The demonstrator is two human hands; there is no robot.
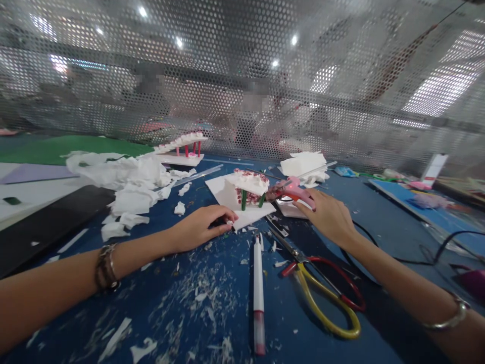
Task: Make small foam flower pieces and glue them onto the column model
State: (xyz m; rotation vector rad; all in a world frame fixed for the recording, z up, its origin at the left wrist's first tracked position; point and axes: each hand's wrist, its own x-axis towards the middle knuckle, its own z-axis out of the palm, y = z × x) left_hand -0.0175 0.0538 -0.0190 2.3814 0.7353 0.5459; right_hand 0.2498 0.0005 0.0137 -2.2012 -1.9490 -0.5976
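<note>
My right hand (pixel 329 215) is wrapped round a pink hot glue gun (pixel 297 192). Its nozzle points left at a small model (pixel 252 184) with a white top, green posts and red-and-white speckled parts. The model stands on a white board (pixel 223 189). At the board's front corner is my left hand (pixel 206 226), its fingertips pinched round a small white scrap (pixel 229 222). Below the board lie a white pen (pixel 258 293) with a red end and scissors (pixel 322 288) with one red and one yellow handle.
Crumpled white paper (pixel 132 177) is heaped at left beside a black slab (pixel 53 222). Another model (pixel 187 146) with red posts stands behind it. White sheets (pixel 303 167), a blue board (pixel 435 207) and a black cable (pixel 413 262) lie at right. A perforated metal screen (pixel 242 76) closes off the back.
</note>
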